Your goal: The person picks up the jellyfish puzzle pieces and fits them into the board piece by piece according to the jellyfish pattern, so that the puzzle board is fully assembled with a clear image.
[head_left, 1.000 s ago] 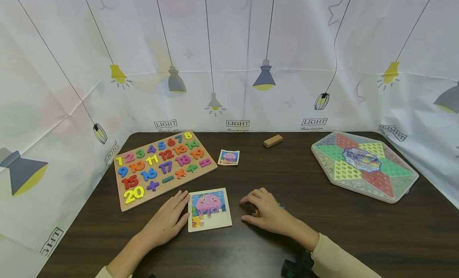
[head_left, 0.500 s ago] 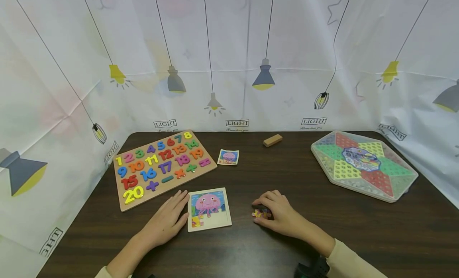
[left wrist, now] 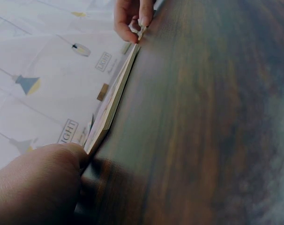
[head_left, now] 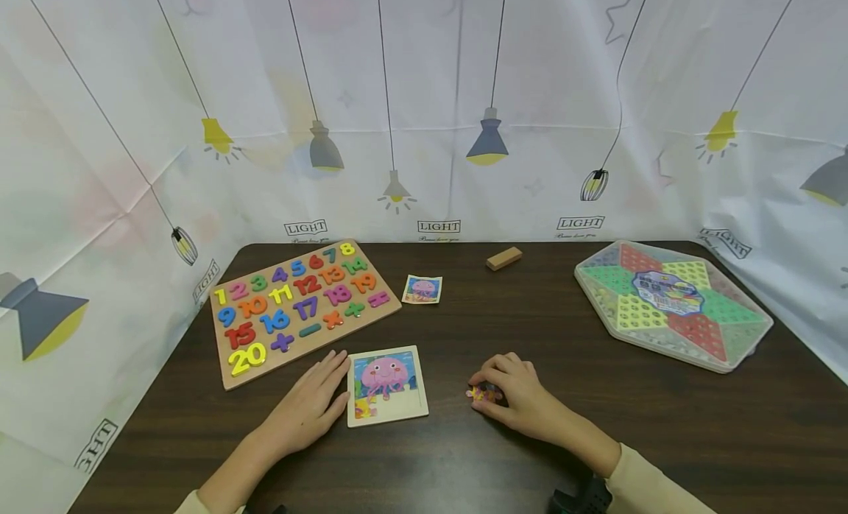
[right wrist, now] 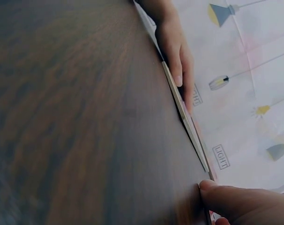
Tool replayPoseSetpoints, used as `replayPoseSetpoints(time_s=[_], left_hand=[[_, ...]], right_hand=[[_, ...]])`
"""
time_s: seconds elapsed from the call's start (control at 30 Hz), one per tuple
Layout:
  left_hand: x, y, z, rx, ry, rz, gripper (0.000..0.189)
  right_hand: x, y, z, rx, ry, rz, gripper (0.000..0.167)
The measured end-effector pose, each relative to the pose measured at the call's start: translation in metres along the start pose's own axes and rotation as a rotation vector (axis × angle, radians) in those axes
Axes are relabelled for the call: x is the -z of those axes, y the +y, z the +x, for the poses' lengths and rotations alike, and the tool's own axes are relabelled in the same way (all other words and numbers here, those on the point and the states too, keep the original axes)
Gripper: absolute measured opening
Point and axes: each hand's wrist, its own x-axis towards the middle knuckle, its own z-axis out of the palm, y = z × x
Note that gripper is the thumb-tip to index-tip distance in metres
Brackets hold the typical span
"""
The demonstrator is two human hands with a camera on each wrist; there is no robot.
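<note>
A small square jigsaw board (head_left: 403,406) with a pink jellyfish picture lies in front of me, its lower right part bare wood. Along its left edge rests my left hand (head_left: 308,403), fingers extended, fingertips and thumb at the rim. To the board's right, my right hand (head_left: 523,396) holds colourful jigsaw pieces (head_left: 478,394) between thumb and curled fingers, low over the table. The palm partly hides them. In the left wrist view, the fingers of the right hand (left wrist: 132,21) pinch the pieces beyond the board's far end.
A wooden number board (head_left: 291,344) lies at the left, close to the left hand. Behind the jigsaw are a small jellyfish picture card (head_left: 422,290) and a wooden block (head_left: 504,259). A hexagonal board game box (head_left: 672,308) lies at the right.
My right hand has drawn back to the right, away from the jigsaw board, with the pieces now showing between its fingers; in the last half second it barely moves. The left hand stays put.
</note>
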Motion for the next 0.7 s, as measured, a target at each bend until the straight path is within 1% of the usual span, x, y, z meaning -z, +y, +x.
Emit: replayPoseSetpoints(time_s=[0.23, 0.5, 0.7], left_hand=[[0.0005, 0.0010, 0.0000, 0.002, 0.001, -0.002, 0.054], [0.0013, 0.0013, -0.0004, 0.004, 0.000, 0.001, 0.054], [0.0024, 0.0022, -0.0003, 0.001, 0.000, 0.001, 0.054]], right_hand=[[-0.0008, 0.0017, 0.0006, 0.026, 0.019, 0.002, 0.023], [0.0007, 0.0009, 0.0009, 0.027, -0.013, 0.050, 0.024], [0.0006, 0.0028, 0.0014, 0.066, 0.009, 0.040, 0.024]])
